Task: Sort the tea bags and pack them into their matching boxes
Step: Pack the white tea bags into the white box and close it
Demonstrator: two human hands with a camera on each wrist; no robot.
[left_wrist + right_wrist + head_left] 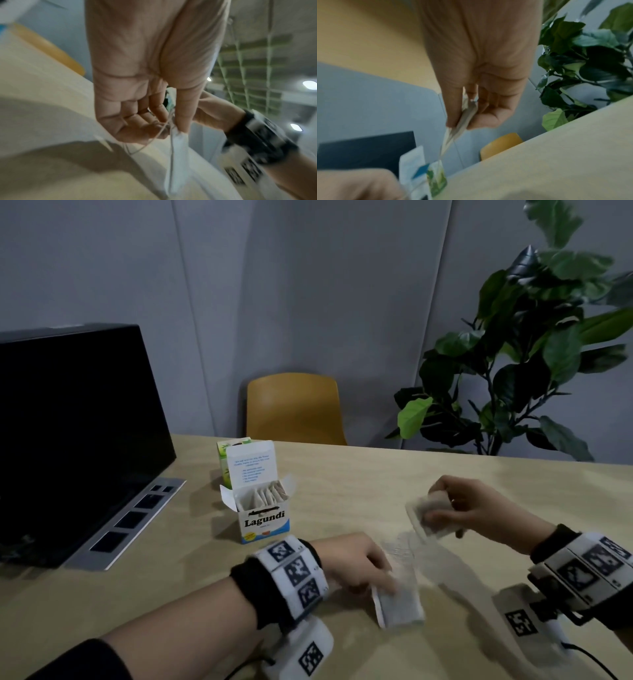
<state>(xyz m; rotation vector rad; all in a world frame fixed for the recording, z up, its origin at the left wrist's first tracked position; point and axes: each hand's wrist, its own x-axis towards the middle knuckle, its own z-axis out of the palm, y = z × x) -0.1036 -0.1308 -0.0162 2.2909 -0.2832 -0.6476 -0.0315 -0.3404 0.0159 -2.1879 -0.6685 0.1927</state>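
Observation:
An open white Lagundi box (263,517) stands on the wooden table (479,484), its lid up and several tea bags upright inside. A green tea box (228,455) stands right behind it. My left hand (359,565) pinches tea bags (399,606) low over the table near the front; in the left wrist view their strings (160,132) loop from my curled fingers (137,117). My right hand (462,505) is raised to the right and grips a small stack of tea bags (428,513) between thumb and fingers, seen edge-on in the right wrist view (462,120).
A black monitor (68,419) leans at the table's left, beside a grey panel with dark sockets (133,518). A yellow chair (294,409) stands behind the far edge. A large leafy plant (531,354) rises at the back right. Clear plastic wrap (407,546) lies between my hands.

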